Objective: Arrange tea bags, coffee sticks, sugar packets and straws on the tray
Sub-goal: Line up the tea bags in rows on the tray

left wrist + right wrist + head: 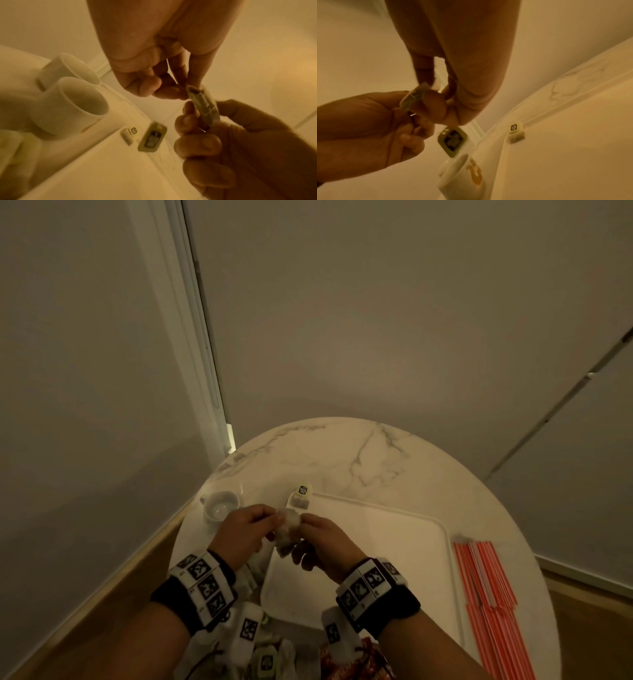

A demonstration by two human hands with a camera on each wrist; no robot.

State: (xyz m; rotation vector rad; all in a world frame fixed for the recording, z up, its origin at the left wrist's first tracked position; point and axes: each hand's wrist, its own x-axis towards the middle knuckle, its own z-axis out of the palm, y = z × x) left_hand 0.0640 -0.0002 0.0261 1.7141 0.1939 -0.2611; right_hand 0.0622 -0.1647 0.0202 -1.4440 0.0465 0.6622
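Observation:
Both hands hold one pale tea bag (287, 530) above the left edge of the white tray (394, 559). My left hand (270, 522) pinches its top end, and my right hand (305, 527) grips it from the other side. In the left wrist view the tea bag (203, 104) is pinched between the fingertips of both hands, and its paper tag (152, 136) dangles below on a string. A second tea bag (301, 497) lies at the tray's far left corner. Red-and-white straws (489, 594) lie on the table to the right of the tray.
Two white cups (68, 102) stand on the round marble table (359, 460) left of the tray. More tea bags (267, 660) and red packets (356, 659) lie at the near edge under my wrists. Walls close in behind the table.

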